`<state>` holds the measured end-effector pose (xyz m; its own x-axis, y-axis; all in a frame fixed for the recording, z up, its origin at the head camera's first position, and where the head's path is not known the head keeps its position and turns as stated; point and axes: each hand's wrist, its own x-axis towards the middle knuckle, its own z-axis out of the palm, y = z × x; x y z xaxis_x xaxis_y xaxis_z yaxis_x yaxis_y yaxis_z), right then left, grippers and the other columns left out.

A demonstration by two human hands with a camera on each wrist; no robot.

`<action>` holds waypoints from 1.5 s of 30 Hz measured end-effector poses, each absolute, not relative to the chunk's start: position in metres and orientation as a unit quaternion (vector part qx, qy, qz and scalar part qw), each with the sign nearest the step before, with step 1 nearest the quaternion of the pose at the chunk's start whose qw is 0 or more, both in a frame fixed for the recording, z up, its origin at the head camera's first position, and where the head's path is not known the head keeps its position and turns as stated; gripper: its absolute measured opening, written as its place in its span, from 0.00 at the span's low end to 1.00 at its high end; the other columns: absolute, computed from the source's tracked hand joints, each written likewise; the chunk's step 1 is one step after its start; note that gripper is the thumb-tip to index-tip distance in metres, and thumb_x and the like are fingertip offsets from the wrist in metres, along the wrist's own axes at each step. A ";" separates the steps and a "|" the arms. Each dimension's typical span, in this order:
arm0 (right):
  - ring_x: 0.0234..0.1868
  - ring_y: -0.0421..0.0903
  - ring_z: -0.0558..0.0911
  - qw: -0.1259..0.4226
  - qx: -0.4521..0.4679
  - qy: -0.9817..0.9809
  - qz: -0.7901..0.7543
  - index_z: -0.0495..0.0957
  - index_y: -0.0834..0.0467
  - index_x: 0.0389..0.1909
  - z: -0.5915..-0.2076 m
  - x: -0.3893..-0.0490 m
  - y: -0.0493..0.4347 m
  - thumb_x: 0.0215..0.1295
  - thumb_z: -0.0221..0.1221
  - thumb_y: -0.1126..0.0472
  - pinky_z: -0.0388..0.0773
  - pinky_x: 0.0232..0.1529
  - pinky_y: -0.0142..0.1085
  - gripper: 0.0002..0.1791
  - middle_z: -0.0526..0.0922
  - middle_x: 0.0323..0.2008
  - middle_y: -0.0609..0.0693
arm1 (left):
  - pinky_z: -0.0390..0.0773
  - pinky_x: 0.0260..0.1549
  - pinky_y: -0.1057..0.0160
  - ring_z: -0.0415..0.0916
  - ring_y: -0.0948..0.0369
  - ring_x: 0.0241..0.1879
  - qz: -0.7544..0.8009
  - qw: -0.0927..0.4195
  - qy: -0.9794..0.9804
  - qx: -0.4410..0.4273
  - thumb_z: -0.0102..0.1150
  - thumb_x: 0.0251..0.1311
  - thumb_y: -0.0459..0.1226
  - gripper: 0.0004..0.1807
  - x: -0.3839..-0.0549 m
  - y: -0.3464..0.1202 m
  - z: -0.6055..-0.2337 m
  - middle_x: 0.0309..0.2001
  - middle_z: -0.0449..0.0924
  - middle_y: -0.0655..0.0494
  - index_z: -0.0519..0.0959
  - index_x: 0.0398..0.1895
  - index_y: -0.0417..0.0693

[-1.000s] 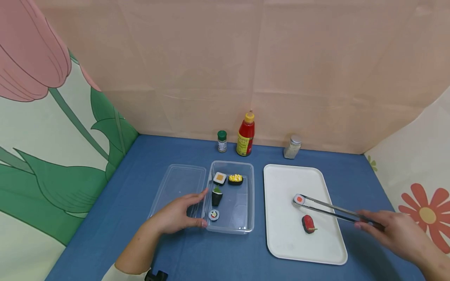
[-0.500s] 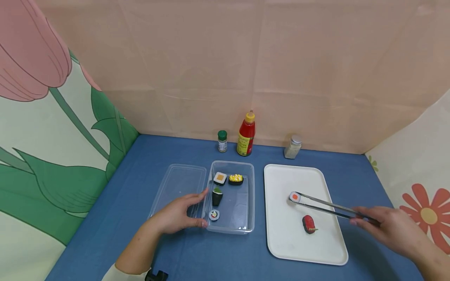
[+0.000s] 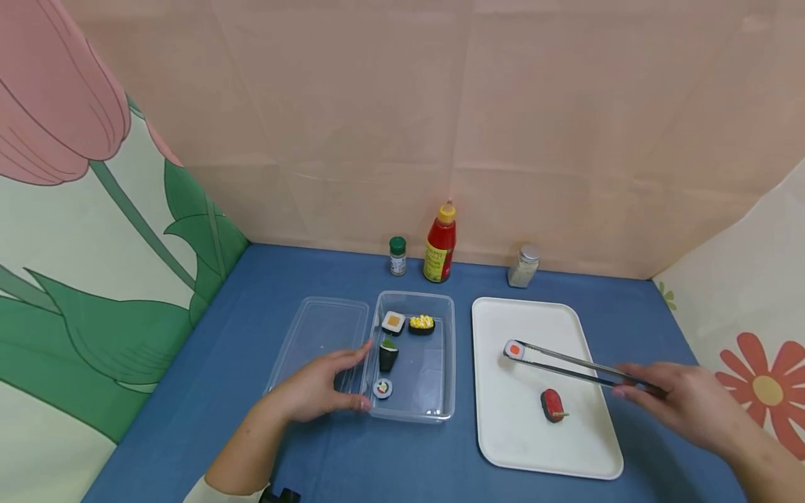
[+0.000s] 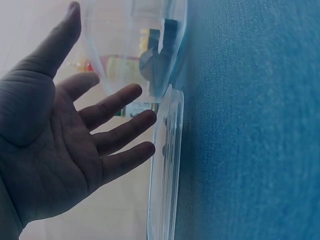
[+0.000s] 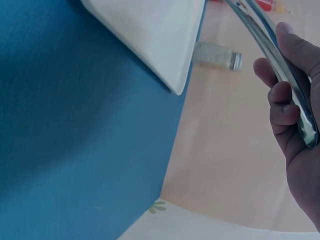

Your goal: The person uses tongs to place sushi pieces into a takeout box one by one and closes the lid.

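My right hand (image 3: 676, 398) grips metal tongs (image 3: 578, 368), whose tips pinch a small white sushi roll (image 3: 514, 350) with an orange centre over the white tray (image 3: 503, 426). A red-topped nigiri (image 3: 553, 405) lies on that tray. My left hand (image 3: 323, 384) spreads its fingers against the left side of a clear plastic container (image 3: 415, 405); in the left wrist view its palm shows with nothing in it. Inside the container are a square sushi piece (image 3: 393, 322), a yellow-topped sushi (image 3: 421, 324), a dark hand roll (image 3: 388, 356) and a small round roll (image 3: 382, 388).
A clear lid (image 3: 327, 321) lies left of the container, partly behind my left hand. Along the back wall stand a green-capped jar (image 3: 397, 256), a red sauce bottle (image 3: 440, 244) and a silver-capped shaker (image 3: 524, 266).
My right hand has moved left with the tongs, carrying the orange-centred roll leftward across the tray. My left hand has stayed at the container.
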<state>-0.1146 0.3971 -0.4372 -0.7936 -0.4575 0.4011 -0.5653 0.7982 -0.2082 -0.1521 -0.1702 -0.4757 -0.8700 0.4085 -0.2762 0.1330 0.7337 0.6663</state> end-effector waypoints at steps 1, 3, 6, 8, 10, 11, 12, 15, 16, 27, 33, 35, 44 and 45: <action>0.23 0.25 0.67 0.169 0.278 -0.931 0.165 0.91 0.58 0.42 -0.437 -0.115 0.396 0.38 0.84 0.58 0.62 0.21 0.20 0.25 0.78 0.26 0.26 | 0.65 0.66 0.33 0.61 0.38 0.74 0.333 0.207 0.908 0.150 0.78 0.50 0.59 0.56 -0.152 -0.170 -0.476 0.76 0.65 0.43 0.58 0.82 0.69; 0.23 0.25 0.68 0.170 0.285 -0.928 0.170 0.91 0.59 0.42 -0.436 -0.117 0.393 0.38 0.84 0.58 0.63 0.21 0.20 0.25 0.80 0.27 0.27 | 0.65 0.66 0.33 0.61 0.38 0.74 0.332 0.208 0.907 0.152 0.77 0.50 0.59 0.56 -0.152 -0.170 -0.476 0.76 0.65 0.43 0.58 0.83 0.68; 0.24 0.26 0.70 0.162 0.291 -0.927 0.174 0.91 0.58 0.42 -0.435 -0.119 0.389 0.38 0.84 0.60 0.65 0.22 0.19 0.24 0.83 0.28 0.30 | 0.65 0.66 0.33 0.61 0.38 0.74 0.333 0.208 0.906 0.156 0.77 0.51 0.58 0.56 -0.152 -0.171 -0.476 0.76 0.65 0.43 0.58 0.83 0.66; 0.24 0.26 0.70 0.155 0.290 -0.928 0.172 0.91 0.57 0.42 -0.434 -0.121 0.385 0.39 0.84 0.61 0.65 0.22 0.19 0.24 0.84 0.29 0.31 | 0.65 0.66 0.33 0.61 0.38 0.74 0.335 0.210 0.905 0.156 0.77 0.51 0.58 0.56 -0.151 -0.171 -0.476 0.75 0.65 0.43 0.59 0.82 0.66; 0.24 0.26 0.70 0.144 0.289 -0.930 0.174 0.91 0.57 0.43 -0.433 -0.123 0.382 0.40 0.83 0.61 0.65 0.21 0.19 0.24 0.84 0.29 0.32 | 0.65 0.67 0.33 0.61 0.38 0.74 0.337 0.212 0.904 0.154 0.78 0.51 0.58 0.56 -0.150 -0.171 -0.477 0.75 0.65 0.42 0.59 0.82 0.66; 0.24 0.26 0.70 0.141 0.289 -0.931 0.175 0.91 0.57 0.43 -0.432 -0.124 0.380 0.40 0.83 0.61 0.65 0.21 0.19 0.24 0.85 0.30 0.32 | 0.65 0.67 0.33 0.61 0.38 0.74 0.337 0.213 0.904 0.152 0.78 0.51 0.58 0.56 -0.150 -0.170 -0.477 0.75 0.65 0.43 0.59 0.82 0.67; 0.24 0.26 0.71 0.137 0.288 -0.931 0.176 0.91 0.57 0.43 -0.431 -0.124 0.378 0.40 0.83 0.61 0.66 0.21 0.19 0.24 0.84 0.30 0.31 | 0.65 0.67 0.33 0.61 0.38 0.74 0.337 0.214 0.904 0.150 0.78 0.51 0.58 0.56 -0.150 -0.170 -0.477 0.76 0.65 0.43 0.59 0.82 0.67; 0.23 0.26 0.71 0.129 0.289 -0.932 0.180 0.91 0.57 0.44 -0.430 -0.126 0.373 0.42 0.83 0.61 0.67 0.21 0.19 0.23 0.83 0.29 0.30 | 0.65 0.67 0.33 0.62 0.39 0.74 0.338 0.216 0.904 0.146 0.78 0.50 0.58 0.56 -0.149 -0.170 -0.477 0.76 0.65 0.43 0.58 0.82 0.68; 0.23 0.26 0.70 0.129 0.291 -0.930 0.181 0.91 0.57 0.44 -0.429 -0.127 0.371 0.42 0.83 0.61 0.67 0.21 0.19 0.23 0.83 0.29 0.29 | 0.65 0.67 0.33 0.62 0.39 0.74 0.338 0.217 0.904 0.145 0.78 0.50 0.58 0.56 -0.149 -0.170 -0.477 0.75 0.66 0.43 0.58 0.82 0.68; 0.24 0.26 0.71 0.139 0.319 -0.918 0.188 0.91 0.55 0.44 -0.425 -0.138 0.359 0.44 0.82 0.60 0.67 0.22 0.18 0.22 0.80 0.28 0.27 | 0.64 0.68 0.34 0.62 0.39 0.74 0.344 0.218 0.901 0.149 0.78 0.51 0.57 0.56 -0.150 -0.170 -0.477 0.75 0.65 0.42 0.58 0.83 0.67; 0.23 0.26 0.71 0.134 0.327 -0.914 0.198 0.90 0.55 0.43 -0.419 -0.143 0.353 0.46 0.82 0.61 0.67 0.22 0.18 0.20 0.80 0.28 0.28 | 0.64 0.68 0.34 0.62 0.40 0.74 0.347 0.218 0.901 0.146 0.78 0.51 0.57 0.57 -0.150 -0.169 -0.476 0.75 0.66 0.43 0.57 0.83 0.67; 0.23 0.26 0.70 0.137 0.331 -0.912 0.198 0.90 0.55 0.43 -0.417 -0.145 0.351 0.46 0.82 0.60 0.66 0.22 0.18 0.20 0.79 0.28 0.28 | 0.64 0.67 0.34 0.62 0.40 0.74 0.346 0.217 0.901 0.147 0.78 0.51 0.57 0.56 -0.150 -0.169 -0.476 0.75 0.66 0.43 0.57 0.83 0.67; 0.24 0.26 0.71 0.124 0.337 -0.913 0.195 0.90 0.53 0.45 -0.409 -0.152 0.338 0.49 0.81 0.59 0.66 0.22 0.19 0.20 0.80 0.29 0.28 | 0.64 0.68 0.34 0.62 0.39 0.74 0.348 0.216 0.900 0.149 0.78 0.51 0.57 0.56 -0.151 -0.170 -0.476 0.76 0.65 0.43 0.57 0.83 0.68; 0.25 0.26 0.71 0.124 0.340 -0.911 0.196 0.90 0.54 0.45 -0.409 -0.152 0.337 0.49 0.81 0.59 0.67 0.22 0.19 0.20 0.81 0.29 0.29 | 0.64 0.68 0.34 0.62 0.39 0.74 0.347 0.216 0.900 0.150 0.78 0.51 0.57 0.57 -0.151 -0.170 -0.476 0.76 0.65 0.42 0.57 0.83 0.68</action>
<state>-0.1523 0.3368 -0.4086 -0.7382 -0.5707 0.3597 -0.6681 0.6922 -0.2729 -0.1509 -0.1703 -0.4758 -0.8620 0.4194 -0.2846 0.1200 0.7144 0.6894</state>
